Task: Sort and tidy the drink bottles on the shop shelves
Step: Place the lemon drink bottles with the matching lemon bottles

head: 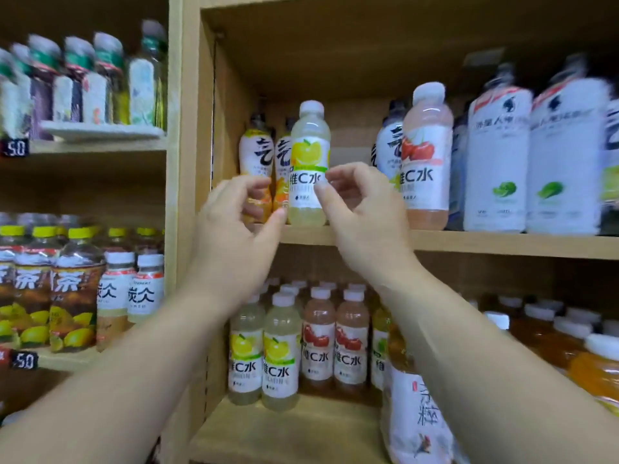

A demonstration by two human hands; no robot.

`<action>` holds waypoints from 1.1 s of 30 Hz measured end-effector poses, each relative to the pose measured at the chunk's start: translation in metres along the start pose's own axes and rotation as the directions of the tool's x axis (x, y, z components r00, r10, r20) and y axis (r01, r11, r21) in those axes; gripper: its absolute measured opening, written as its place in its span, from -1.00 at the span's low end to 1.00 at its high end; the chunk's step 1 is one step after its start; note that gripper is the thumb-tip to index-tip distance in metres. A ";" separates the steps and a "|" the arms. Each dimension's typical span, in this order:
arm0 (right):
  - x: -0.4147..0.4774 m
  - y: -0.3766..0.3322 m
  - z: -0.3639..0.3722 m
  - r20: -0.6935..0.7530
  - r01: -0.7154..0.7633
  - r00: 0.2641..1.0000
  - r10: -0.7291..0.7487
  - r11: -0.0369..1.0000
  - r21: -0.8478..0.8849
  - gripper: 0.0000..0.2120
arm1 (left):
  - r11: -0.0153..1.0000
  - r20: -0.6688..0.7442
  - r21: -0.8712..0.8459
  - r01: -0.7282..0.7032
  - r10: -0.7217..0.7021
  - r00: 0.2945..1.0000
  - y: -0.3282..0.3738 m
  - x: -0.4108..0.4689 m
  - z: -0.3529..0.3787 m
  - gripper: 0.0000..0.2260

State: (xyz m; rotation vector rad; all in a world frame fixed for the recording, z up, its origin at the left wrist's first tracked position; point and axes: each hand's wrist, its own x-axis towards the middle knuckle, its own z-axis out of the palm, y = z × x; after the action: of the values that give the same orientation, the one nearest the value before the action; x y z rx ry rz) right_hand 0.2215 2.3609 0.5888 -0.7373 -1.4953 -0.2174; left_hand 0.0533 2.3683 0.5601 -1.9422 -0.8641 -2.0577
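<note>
Shelving (469, 243) is filling the frame. Our left hand (234, 226) and right hand (363, 216) are curling loose fingers (336, 175) beside the lemon bottle (310, 169) standing at centre; whether they are gripping, we cannot tell. Lower centre, matching bottles (264, 356) are waiting, so sorting is looking unfinished.

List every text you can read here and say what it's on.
"维C水": upper-shelf lemon bottle, pink bottle to its right, lower-shelf bottles.
"茶": brown tea bottles, left.
"炭仌": pale bottles beside them.
"50": black price tags, left shelf edges.
"气": bottles behind the lemon one.
Large white bottles: lettering too blurred to read.
</note>
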 end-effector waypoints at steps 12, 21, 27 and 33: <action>0.078 0.034 0.018 0.479 -0.306 0.774 0.413 0.907 -0.289 -0.64 | 0.833 0.531 -0.067 0.550 -0.437 0.726 -0.028 0.093 0.051 -0.45; 0.071 0.047 0.014 0.410 -0.253 0.867 0.284 0.959 -0.129 -0.58 | 0.835 0.455 -0.272 0.479 -0.328 0.828 -0.021 0.076 0.043 -0.48; 0.047 0.021 0.007 0.367 -0.021 0.930 0.034 0.999 -0.037 -0.70 | 0.919 0.190 -0.314 0.239 -0.186 0.964 -0.003 0.048 0.018 -0.51; -0.012 -0.013 0.000 0.323 0.004 0.945 -0.043 0.993 0.119 -0.63 | 0.968 0.133 -0.239 0.073 -0.042 0.990 0.011 0.002 -0.029 -0.37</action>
State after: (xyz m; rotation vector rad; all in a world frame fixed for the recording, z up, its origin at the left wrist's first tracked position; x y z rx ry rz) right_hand 0.2129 2.3479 0.5817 -0.6833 -1.8153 -0.0242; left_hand 0.0340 2.3446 0.5656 -2.2203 -0.7285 -2.1835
